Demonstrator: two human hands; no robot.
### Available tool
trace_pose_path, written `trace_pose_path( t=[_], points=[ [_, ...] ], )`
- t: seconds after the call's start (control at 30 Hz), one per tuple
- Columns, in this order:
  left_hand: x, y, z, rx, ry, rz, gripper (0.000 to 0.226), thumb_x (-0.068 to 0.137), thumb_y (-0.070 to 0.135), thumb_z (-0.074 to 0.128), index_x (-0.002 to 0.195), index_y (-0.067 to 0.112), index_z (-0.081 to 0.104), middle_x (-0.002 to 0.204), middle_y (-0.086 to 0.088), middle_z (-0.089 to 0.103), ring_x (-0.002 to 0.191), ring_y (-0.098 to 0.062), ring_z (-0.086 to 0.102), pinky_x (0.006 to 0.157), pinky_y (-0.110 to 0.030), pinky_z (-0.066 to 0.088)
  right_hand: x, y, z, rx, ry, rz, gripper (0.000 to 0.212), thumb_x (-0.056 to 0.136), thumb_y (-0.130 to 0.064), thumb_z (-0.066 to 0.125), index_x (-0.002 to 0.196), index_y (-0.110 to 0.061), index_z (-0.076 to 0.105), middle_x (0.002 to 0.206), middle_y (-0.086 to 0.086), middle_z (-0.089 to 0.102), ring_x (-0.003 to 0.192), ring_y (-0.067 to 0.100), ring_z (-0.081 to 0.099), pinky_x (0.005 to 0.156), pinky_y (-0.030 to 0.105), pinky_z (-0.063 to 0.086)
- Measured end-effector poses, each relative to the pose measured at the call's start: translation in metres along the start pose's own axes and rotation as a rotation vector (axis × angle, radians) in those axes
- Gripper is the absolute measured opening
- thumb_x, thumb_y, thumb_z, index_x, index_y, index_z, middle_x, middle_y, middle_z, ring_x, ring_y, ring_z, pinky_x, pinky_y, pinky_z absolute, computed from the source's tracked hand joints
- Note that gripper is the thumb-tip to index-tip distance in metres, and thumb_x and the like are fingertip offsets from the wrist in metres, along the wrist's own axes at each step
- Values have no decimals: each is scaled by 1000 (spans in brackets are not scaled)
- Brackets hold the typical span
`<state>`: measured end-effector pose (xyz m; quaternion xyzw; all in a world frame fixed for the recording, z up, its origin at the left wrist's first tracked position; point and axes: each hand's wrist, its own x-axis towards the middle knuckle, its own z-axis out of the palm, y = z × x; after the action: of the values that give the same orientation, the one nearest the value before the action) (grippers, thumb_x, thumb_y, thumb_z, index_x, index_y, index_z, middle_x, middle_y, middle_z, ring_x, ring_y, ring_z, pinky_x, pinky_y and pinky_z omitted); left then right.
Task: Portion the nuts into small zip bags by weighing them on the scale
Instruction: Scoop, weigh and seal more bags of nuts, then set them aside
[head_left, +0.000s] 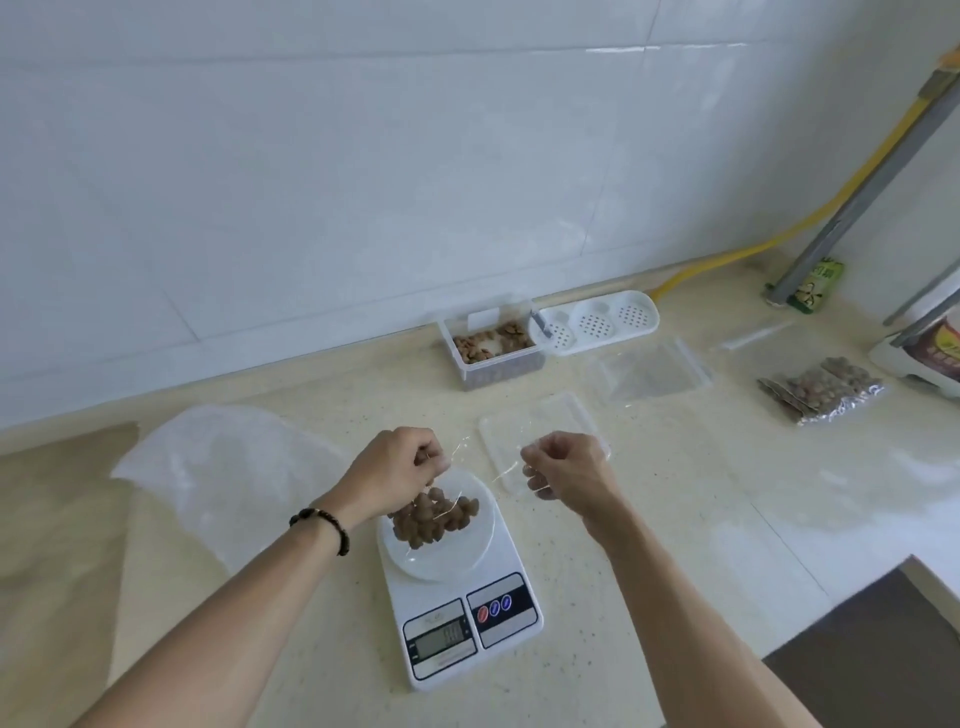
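Observation:
A small clear zip bag (441, 514) with brown nuts in it hangs over the white dish (467, 556) on the white kitchen scale (462, 623). My left hand (395, 467) pinches the bag's top edge at the left. My right hand (561, 467) pinches the same top edge at the right, so the bag's mouth is stretched between them. A clear tub of nuts (493, 348) stands by the wall. Two filled zip bags (821, 389) lie at the right.
The tub's clear lid (550, 421) lies behind my right hand. Empty zip bags (654, 371) lie further right, a white perforated tray (597, 322) by the wall, and a large crumpled plastic bag (223, 467) on the left. The counter's edge drops off at the lower right.

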<state>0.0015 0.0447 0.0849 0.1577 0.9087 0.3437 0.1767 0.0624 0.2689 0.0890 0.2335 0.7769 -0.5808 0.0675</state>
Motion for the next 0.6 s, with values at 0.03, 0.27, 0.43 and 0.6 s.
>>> trace_pose_path(
  t=[0.03,0.27,0.43,0.6],
  points=[
    [3,-4,4,25,1,-4,14,92,26,62,80,19,64,75,5,67,72,-11,64,70,-33,54,5,6,3,20,-3,36,15,91,-12,67,86,1,67,72,10,70,59,14,63,60,25,57],
    [16,-25,32,141,147,-25,12,89,29,66,97,20,65,86,10,64,85,-13,61,78,-30,50,33,29,16,-119,49,120,19,89,-22,70,100,-12,60,88,5,68,72,16,64,70,36,58],
    [-1,-44,37,321,257,76,43,93,37,57,124,8,58,122,-9,59,116,-30,53,95,-41,45,33,37,24,-471,225,-26,50,92,-38,58,135,-15,48,134,8,52,125,26,41,99,44,41],
    [-47,-67,48,429,249,51,68,97,55,24,148,12,33,152,-9,36,147,-27,19,119,-49,16,10,34,45,-728,152,-349,53,98,-45,47,143,-18,43,152,5,40,145,25,23,113,45,24]
  ],
)
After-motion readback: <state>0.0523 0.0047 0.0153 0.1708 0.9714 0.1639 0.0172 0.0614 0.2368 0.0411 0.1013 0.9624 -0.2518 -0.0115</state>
